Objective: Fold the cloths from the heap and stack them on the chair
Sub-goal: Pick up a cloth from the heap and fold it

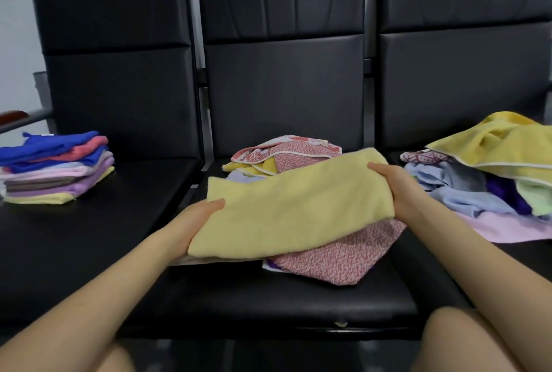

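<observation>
A pale yellow cloth (292, 207), folded into a broad band, is held above the middle chair seat (268, 297). My left hand (197, 222) grips its left end, thumb on top and fingers underneath. My right hand (394, 189) grips its right end. Beneath it lies a heap of loose cloths (298, 153), mostly red-and-white patterned with some yellow. A stack of folded cloths (56, 168) in blue, pink, lilac and yellow rests on the left chair seat (89, 237).
A second loose heap (493, 174) of yellow, light blue, purple, green and pink cloths covers the right chair. Three black padded chairs stand in a row with tall backrests (283, 72). A wooden armrest (15, 117) shows at the far left. My knees fill the bottom corners.
</observation>
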Tool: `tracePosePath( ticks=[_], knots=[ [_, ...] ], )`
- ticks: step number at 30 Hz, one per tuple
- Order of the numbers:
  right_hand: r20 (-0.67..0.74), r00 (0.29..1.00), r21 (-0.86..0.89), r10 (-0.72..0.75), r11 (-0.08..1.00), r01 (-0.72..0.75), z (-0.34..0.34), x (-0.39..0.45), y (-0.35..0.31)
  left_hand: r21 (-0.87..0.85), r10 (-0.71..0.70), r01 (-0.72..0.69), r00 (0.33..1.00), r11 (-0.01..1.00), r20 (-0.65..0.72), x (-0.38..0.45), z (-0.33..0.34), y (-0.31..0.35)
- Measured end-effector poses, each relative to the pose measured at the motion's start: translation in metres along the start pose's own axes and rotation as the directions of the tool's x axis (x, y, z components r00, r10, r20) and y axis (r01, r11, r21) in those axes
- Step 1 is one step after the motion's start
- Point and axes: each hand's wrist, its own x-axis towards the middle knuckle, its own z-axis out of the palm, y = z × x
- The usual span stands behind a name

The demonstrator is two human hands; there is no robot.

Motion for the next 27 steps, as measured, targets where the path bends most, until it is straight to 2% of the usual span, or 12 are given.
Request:
tracePosePath(
  ticks=[3, 6, 10, 12, 14, 15, 17, 19, 21, 23, 25, 27],
  knots=[
    [-0.027, 0.998, 0.012, -0.059, 0.998, 0.060, 0.021, -0.003, 0.001, 0.103, -0.019, 0.027, 0.997, 0.994, -0.078, 0.002, 0.000, -0.015],
    [-0.012, 0.996, -0.027, -0.088, 0.996, 0.088, 0.048, -0.008, 0.003, 0.089, 0.021, -0.008, 0.990, 0.996, -0.142, 0.002, -0.001, -0.016],
    [0.173, 0.967, -0.316, -0.188, 0.919, 0.236, 0.089, -0.024, 0.016, 0.361, 0.226, -0.133, 0.947, 0.923, -0.228, 0.021, -0.009, -0.022],
    [0.335, 0.936, -0.343, -0.110, 0.911, 0.230, 0.103, -0.034, 0.029, 0.410, 0.306, -0.197, 0.927, 0.890, -0.218, 0.014, -0.004, -0.015],
    [0.443, 0.897, -0.321, 0.008, 0.935, 0.149, 0.107, -0.038, 0.040, 0.416, 0.359, -0.257, 0.914, 0.872, -0.188, 0.003, 0.006, -0.006],
    [0.451, 0.893, -0.312, 0.004, 0.938, 0.154, 0.106, -0.036, 0.044, 0.417, 0.374, -0.270, 0.908, 0.868, -0.190, -0.001, 0.013, -0.002],
    [0.394, 0.907, -0.318, -0.146, 0.904, 0.284, 0.100, -0.031, 0.045, 0.426, 0.406, -0.296, 0.893, 0.855, -0.196, -0.006, 0.024, 0.003],
    [0.265, 0.908, -0.404, -0.325, 0.818, 0.411, 0.089, -0.018, 0.043, 0.413, 0.375, -0.277, 0.910, 0.868, -0.178, -0.005, 0.039, 0.003],
    [0.191, 0.900, -0.544, -0.390, 0.722, 0.429, 0.073, -0.009, 0.044, 0.402, 0.280, -0.201, 0.949, 0.893, -0.147, -0.006, 0.054, 0.006],
    [0.181, 0.931, -0.625, -0.317, 0.693, 0.358, 0.060, -0.006, 0.045, 0.401, 0.195, -0.126, 0.971, 0.907, -0.137, -0.003, 0.065, 0.009],
    [0.209, 0.959, -0.666, -0.193, 0.690, 0.284, 0.052, -0.006, 0.047, 0.239, 0.083, -0.051, 0.988, 0.970, -0.127, 0.000, 0.072, 0.009],
    [0.253, 0.954, -0.679, -0.159, 0.673, 0.292, 0.052, -0.008, 0.048, 0.082, 0.049, -0.042, 0.995, 0.996, -0.087, 0.002, 0.074, 0.008]
  ],
)
